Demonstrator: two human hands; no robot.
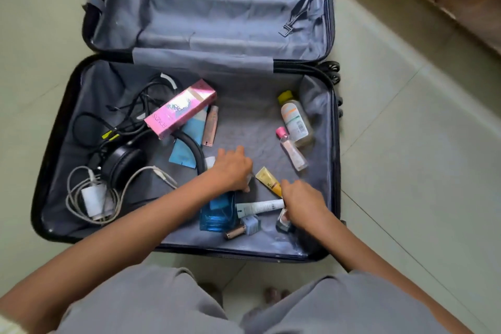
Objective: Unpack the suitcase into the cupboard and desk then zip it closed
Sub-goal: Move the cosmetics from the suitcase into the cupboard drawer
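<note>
Suitcase [252, 116] lies open on the floor, toiletries loose toward its 5 o'clock corner. Left hand [233, 168] curls above the blue bottle [217, 215], right hand [301, 198] at the yellow tube [267, 179]. Whether either grips anything, I cannot tell. Best gather several small pieces per trip.

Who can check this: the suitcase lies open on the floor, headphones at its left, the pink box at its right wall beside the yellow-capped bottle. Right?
One error: the head view shows the pink box left of centre, near the headphones, apart from the yellow-capped bottle at the right wall. The rest holds.
</note>
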